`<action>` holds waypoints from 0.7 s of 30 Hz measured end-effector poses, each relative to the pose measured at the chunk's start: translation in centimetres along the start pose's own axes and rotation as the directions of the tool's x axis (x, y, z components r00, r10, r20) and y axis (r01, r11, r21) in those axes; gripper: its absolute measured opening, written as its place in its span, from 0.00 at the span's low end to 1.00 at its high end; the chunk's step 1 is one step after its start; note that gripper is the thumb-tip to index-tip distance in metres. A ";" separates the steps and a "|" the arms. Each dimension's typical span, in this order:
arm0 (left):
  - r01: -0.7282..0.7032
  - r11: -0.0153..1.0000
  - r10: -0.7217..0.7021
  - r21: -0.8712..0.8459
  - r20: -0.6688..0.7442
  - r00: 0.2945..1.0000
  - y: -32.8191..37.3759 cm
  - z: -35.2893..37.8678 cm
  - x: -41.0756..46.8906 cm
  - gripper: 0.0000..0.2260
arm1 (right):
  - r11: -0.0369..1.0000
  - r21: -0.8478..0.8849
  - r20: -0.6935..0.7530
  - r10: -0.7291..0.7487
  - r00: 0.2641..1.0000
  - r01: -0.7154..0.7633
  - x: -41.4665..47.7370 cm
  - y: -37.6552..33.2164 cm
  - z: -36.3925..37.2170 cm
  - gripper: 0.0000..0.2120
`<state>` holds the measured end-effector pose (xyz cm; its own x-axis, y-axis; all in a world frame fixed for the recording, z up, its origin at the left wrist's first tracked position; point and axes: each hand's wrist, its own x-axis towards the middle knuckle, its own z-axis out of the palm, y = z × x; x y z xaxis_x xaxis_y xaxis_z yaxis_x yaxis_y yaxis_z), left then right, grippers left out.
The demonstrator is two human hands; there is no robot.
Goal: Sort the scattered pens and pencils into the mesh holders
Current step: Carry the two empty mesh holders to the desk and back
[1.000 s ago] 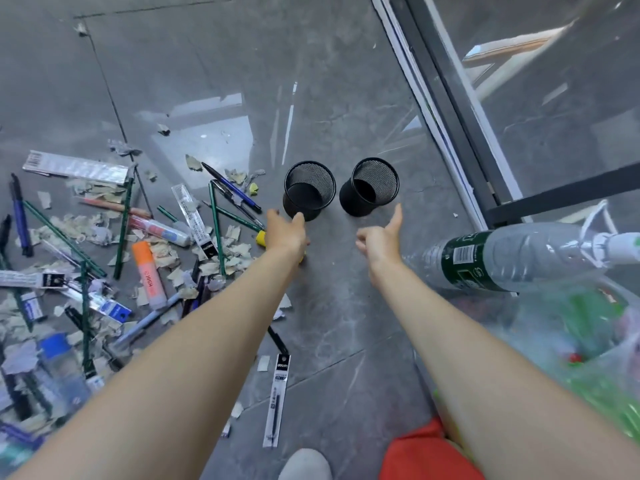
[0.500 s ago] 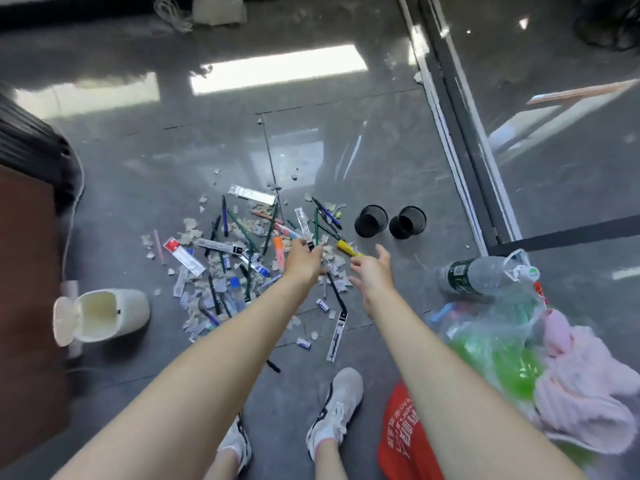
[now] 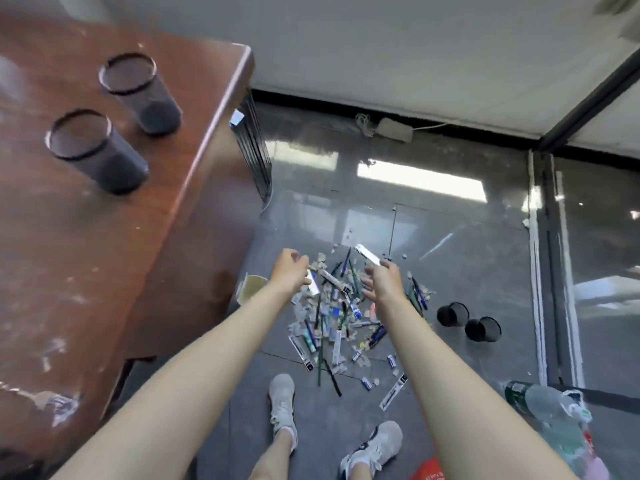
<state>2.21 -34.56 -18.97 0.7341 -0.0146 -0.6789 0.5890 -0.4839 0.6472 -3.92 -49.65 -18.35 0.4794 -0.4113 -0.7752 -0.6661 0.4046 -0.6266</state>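
Observation:
Scattered pens and pencils (image 3: 341,317) lie in a heap with paper scraps on the grey floor, far below me. Two black mesh holders (image 3: 453,314) (image 3: 482,329) stand on the floor to the right of the heap. Two more mesh holders (image 3: 92,150) (image 3: 140,93) stand on the brown table at the left. My left hand (image 3: 290,273) hovers high over the heap's left side, its fingers curled in with nothing seen in them. My right hand (image 3: 382,282) hovers over the heap's middle with its fingers apart and empty.
The brown table (image 3: 86,271) fills the left side, its edge close to my left arm. A small open bin (image 3: 251,289) lies by the table. My two shoes (image 3: 282,407) stand near the heap. A plastic bottle (image 3: 540,407) and bags lie at lower right; a glass partition runs along the right.
The view has risen from close to the floor to standing height. My hands have come away from the floor holders and now hang above the heap. The table with two holders has come into view.

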 end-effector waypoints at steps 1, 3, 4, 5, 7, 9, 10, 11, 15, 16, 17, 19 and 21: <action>-0.026 0.999 0.026 0.022 -0.038 0.999 0.5 -2.8 -0.6 0.10 | 1.000 -0.001 0.013 -0.013 1.000 0.013 -1.5 -1.0 1.8 0.24; -0.064 0.995 0.073 0.081 -0.113 0.991 1.3 -8.3 -1.7 0.14 | 0.999 -0.016 0.049 -0.044 0.998 0.045 -4.4 -3.3 5.8 0.24; -0.084 0.990 0.101 0.113 -0.150 0.983 1.5 -10.8 -2.2 0.14 | 0.998 -0.023 0.072 -0.059 0.996 0.061 -5.8 -4.4 7.8 0.24; -0.098 0.986 0.122 0.135 -0.184 0.975 1.6 -13.4 -2.9 0.14 | 0.996 -0.034 0.099 -0.076 0.992 0.079 -7.4 -5.5 10.1 0.24; -0.111 0.984 0.142 0.136 -0.247 0.959 1.6 -17.6 -3.9 0.13 | 0.992 -0.061 0.164 -0.104 0.981 0.115 -10.2 -6.9 14.3 0.24; -0.116 0.987 0.144 0.107 -0.307 0.941 1.9 -21.0 -4.5 0.12 | 0.981 -0.099 0.252 -0.137 0.958 0.166 -12.4 -8.3 18.1 0.25; -0.115 0.989 0.138 0.087 -0.325 0.936 2.2 -22.3 -4.6 0.14 | 0.974 -0.118 0.285 -0.156 0.946 0.196 -13.0 -9.0 19.5 0.26; -0.109 0.993 0.122 0.054 -0.350 0.929 2.6 -23.7 -4.7 0.16 | 0.963 -0.136 0.317 -0.181 0.931 0.233 -13.7 -9.7 20.9 0.26; -0.076 0.997 0.068 0.004 -0.484 0.872 4.4 -28.9 -3.7 0.28 | 0.885 -0.225 0.381 -0.306 0.872 0.409 -14.7 -12.1 24.6 0.26; -0.056 0.995 0.088 0.079 -0.489 0.868 4.9 -29.8 -3.3 0.28 | 0.859 -0.254 0.382 -0.333 0.862 0.444 -14.6 -12.6 24.9 0.26; -0.044 0.989 0.107 0.143 -0.470 0.876 5.5 -30.5 -2.7 0.27 | 0.833 -0.282 0.385 -0.356 0.852 0.476 -14.3 -13.3 25.1 0.26; -0.014 0.988 0.079 0.157 -0.415 0.906 6.6 -31.1 -1.6 0.25 | 0.787 -0.342 0.386 -0.381 0.840 0.514 -13.4 -14.4 25.1 0.26; 0.012 0.994 0.036 0.107 -0.437 0.899 7.3 -31.0 -0.7 0.25 | 0.759 -0.394 0.368 -0.386 0.846 0.518 -12.5 -15.4 25.0 0.26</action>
<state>16.46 -11.01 -3.00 0.8288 0.3518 -0.4350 0.5581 -0.5748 0.5984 14.68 -30.35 -1.02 0.8731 -0.2037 -0.4429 -0.4823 -0.2283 -0.8457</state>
